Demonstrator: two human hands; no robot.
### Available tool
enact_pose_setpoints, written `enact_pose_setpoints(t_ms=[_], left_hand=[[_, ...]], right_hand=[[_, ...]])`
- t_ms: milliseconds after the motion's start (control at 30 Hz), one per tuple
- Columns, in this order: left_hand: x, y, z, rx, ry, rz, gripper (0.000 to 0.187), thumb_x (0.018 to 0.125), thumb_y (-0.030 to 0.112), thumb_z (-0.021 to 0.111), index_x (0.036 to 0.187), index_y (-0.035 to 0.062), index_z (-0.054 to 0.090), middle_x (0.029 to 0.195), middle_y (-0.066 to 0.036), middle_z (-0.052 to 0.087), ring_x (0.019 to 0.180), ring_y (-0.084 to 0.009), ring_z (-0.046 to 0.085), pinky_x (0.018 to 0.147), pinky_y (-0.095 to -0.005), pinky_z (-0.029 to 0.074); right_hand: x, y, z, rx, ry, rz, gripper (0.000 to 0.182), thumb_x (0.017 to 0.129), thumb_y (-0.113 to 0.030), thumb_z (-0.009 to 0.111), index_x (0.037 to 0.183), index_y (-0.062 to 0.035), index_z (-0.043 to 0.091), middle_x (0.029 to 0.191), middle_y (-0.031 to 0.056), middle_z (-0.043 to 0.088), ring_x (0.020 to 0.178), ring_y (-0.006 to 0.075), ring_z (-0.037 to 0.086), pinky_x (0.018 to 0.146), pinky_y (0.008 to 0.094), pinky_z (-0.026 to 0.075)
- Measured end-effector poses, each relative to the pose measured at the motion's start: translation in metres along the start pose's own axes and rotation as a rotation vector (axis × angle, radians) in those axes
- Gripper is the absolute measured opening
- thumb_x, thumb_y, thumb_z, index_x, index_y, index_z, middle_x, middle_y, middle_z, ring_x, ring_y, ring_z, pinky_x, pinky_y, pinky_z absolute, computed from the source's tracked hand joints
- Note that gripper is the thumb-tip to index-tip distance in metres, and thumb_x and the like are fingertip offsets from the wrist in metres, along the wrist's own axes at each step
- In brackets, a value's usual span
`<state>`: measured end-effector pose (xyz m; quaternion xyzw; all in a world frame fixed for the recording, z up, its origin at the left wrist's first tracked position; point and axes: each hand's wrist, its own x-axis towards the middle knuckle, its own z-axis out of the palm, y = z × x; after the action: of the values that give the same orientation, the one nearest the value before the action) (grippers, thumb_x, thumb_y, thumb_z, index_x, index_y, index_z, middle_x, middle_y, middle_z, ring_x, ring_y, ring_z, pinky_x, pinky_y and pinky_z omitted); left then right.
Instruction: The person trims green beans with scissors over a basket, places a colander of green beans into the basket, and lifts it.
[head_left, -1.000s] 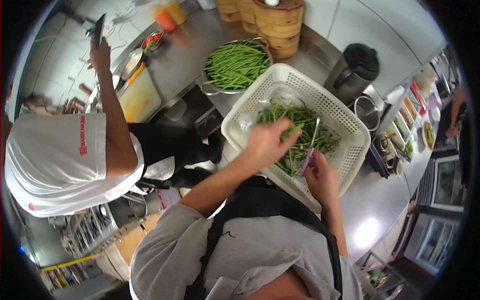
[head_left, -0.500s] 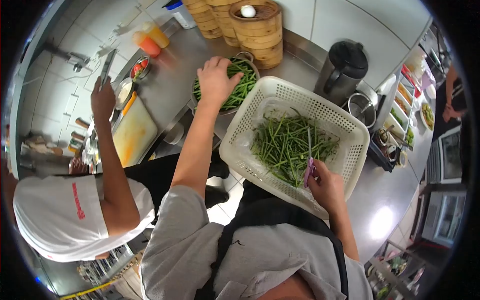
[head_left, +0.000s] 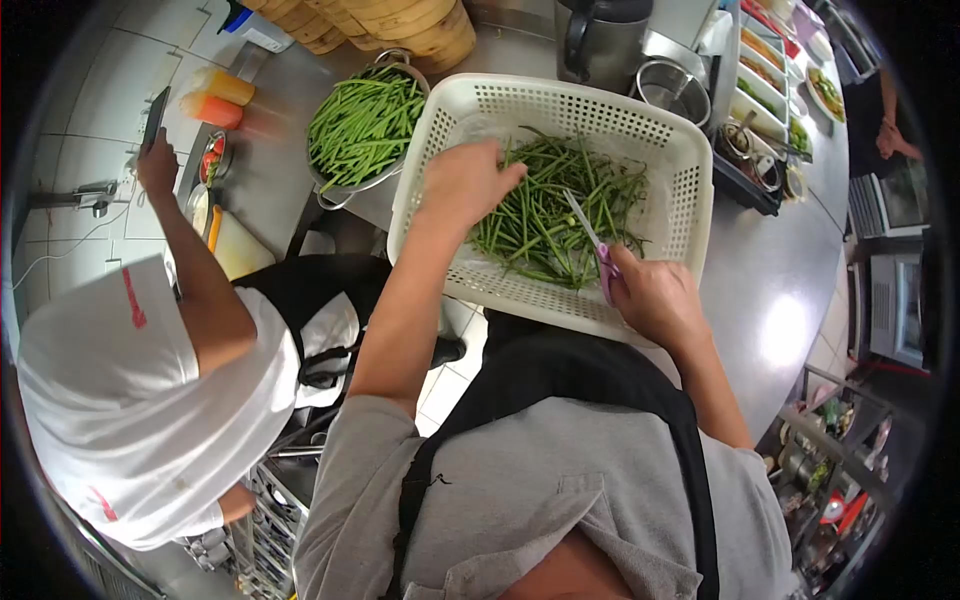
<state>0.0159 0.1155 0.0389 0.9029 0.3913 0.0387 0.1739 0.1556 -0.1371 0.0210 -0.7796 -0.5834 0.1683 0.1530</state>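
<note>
A white perforated plastic basket (head_left: 690, 215) with a clear plastic liner holds a loose heap of long green beans (head_left: 560, 215). My right hand (head_left: 660, 297) grips scissors (head_left: 606, 262) with purple handles at the basket's right front, blades angled over the beans. Above the basket's left part is my left hand (head_left: 458, 188), palm down, thumb apart from the fingers, nothing visible in it. Left of the basket stands a metal pot (head_left: 376, 187) with looped handles, heaped with shorter green bean pieces (head_left: 365, 128).
A co-worker in a white shirt (head_left: 150, 400) stands at left, one hand raising a knife (head_left: 155, 118). Behind are bamboo steamers (head_left: 425, 30), a dark jug (head_left: 605, 40) and a metal container (head_left: 673, 90). Sauce bottles (head_left: 215, 108) stand back left; ingredient trays (head_left: 760, 100) stand at right.
My left hand has moved right from the pot of cut beans to over the basket. The scissors are tilted more to the left. My view has shifted, showing the pot's contents fully.
</note>
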Motion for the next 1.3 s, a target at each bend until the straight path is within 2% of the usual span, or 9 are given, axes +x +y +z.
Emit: enact_pose_setpoints(t_ms=[67, 167, 400, 633, 733, 867, 967, 1067, 1300], left_hand=[[0.006, 0.007, 0.016, 0.180, -0.228, 0.028, 0.051, 0.080, 0.045, 0.080, 0.105, 0.0018, 0.071, 0.105, -0.019, 0.072, 0.099, -0.0369, 0.070, 0.087, -0.0439, 0.055], [-0.001, 0.007, 0.047, 0.270, -0.193, 0.215, 0.066, 0.073, 0.047, 0.084, 0.116, 0.0008, 0.066, 0.116, -0.022, 0.068, 0.107, -0.0375, 0.067, 0.092, -0.0463, 0.054], [-0.026, 0.024, 0.038, 0.124, -0.286, 0.203, 0.040, 0.079, 0.020, 0.074, 0.113, 0.0034, 0.063, 0.116, -0.019, 0.068, 0.107, -0.0398, 0.065, 0.092, -0.0486, 0.053], [-0.035, 0.052, -0.046, 0.107, -0.144, 0.302, 0.044, 0.082, 0.021, 0.075, 0.121, 0.0061, 0.063, 0.120, -0.017, 0.068, 0.103, -0.0384, 0.067, 0.089, -0.0467, 0.053], [-0.035, 0.051, -0.058, 0.137, 0.154, 0.371, 0.050, 0.084, 0.028, 0.077, 0.129, 0.0101, 0.064, 0.119, -0.015, 0.070, 0.101, -0.0364, 0.069, 0.085, -0.0454, 0.054], [-0.025, 0.047, -0.042, -0.001, -0.026, 0.155, 0.051, 0.085, 0.030, 0.077, 0.129, 0.0093, 0.063, 0.123, -0.014, 0.068, 0.098, -0.0309, 0.070, 0.087, -0.0433, 0.056], [-0.012, 0.020, 0.017, 0.105, 0.159, 0.369, 0.046, 0.086, 0.029, 0.077, 0.126, 0.0098, 0.065, 0.115, -0.013, 0.071, 0.102, -0.0315, 0.069, 0.090, -0.0442, 0.054], [-0.009, -0.006, 0.070, 0.219, 0.032, 0.226, 0.043, 0.087, 0.027, 0.076, 0.125, 0.0093, 0.066, 0.113, -0.014, 0.072, 0.109, -0.0330, 0.067, 0.093, -0.0449, 0.053], [-0.011, -0.003, 0.053, -0.107, -0.114, 0.099, 0.044, 0.087, 0.024, 0.076, 0.127, 0.0119, 0.065, 0.118, -0.015, 0.071, 0.108, -0.0343, 0.067, 0.092, -0.0441, 0.053]], right_hand=[[-0.002, -0.002, 0.001, -0.008, 0.000, 0.002, 0.014, 0.093, -0.020, 0.060, 0.097, -0.0068, 0.059, 0.069, 0.0189, 0.066, 0.066, 0.0399, 0.067, 0.063, 0.0530, 0.053], [-0.009, 0.004, 0.003, 0.015, 0.065, 0.008, 0.015, 0.093, -0.019, 0.060, 0.100, -0.0065, 0.060, 0.070, 0.0187, 0.066, 0.067, 0.0400, 0.067, 0.064, 0.0522, 0.053], [-0.026, 0.012, -0.009, 0.441, 0.257, 0.025, 0.027, 0.091, -0.013, 0.063, 0.117, -0.0067, 0.061, 0.083, 0.0167, 0.072, 0.076, 0.0377, 0.070, 0.069, 0.0462, 0.054], [-0.032, 0.014, -0.012, 0.657, 0.258, 0.044, 0.040, 0.089, -0.008, 0.063, 0.129, -0.0066, 0.059, 0.090, 0.0169, 0.074, 0.081, 0.0323, 0.073, 0.073, 0.0391, 0.055], [-0.020, 0.017, -0.018, 0.589, 0.340, -0.022, 0.031, 0.090, -0.018, 0.067, 0.118, -0.0072, 0.061, 0.087, 0.0163, 0.072, 0.079, 0.0378, 0.070, 0.070, 0.0470, 0.053], [0.004, 0.026, -0.021, 0.372, 0.367, -0.008, 0.038, 0.088, -0.013, 0.066, 0.126, -0.0072, 0.060, 0.088, 0.0172, 0.071, 0.077, 0.0346, 0.070, 0.071, 0.0427, 0.054], [0.012, 0.033, -0.011, 0.231, 0.356, -0.008, 0.026, 0.091, -0.016, 0.065, 0.115, -0.0084, 0.062, 0.084, 0.0162, 0.070, 0.081, 0.0375, 0.069, 0.070, 0.0491, 0.051], [0.013, 0.031, -0.012, 0.217, 0.357, -0.102, 0.022, 0.092, -0.018, 0.063, 0.112, -0.0082, 0.061, 0.085, 0.0168, 0.070, 0.083, 0.0379, 0.068, 0.071, 0.0504, 0.051], [0.015, 0.033, -0.004, 0.244, 0.329, 0.005, 0.024, 0.094, -0.020, 0.060, 0.115, -0.0091, 0.058, 0.077, 0.0194, 0.068, 0.075, 0.0413, 0.067, 0.070, 0.0537, 0.050]])
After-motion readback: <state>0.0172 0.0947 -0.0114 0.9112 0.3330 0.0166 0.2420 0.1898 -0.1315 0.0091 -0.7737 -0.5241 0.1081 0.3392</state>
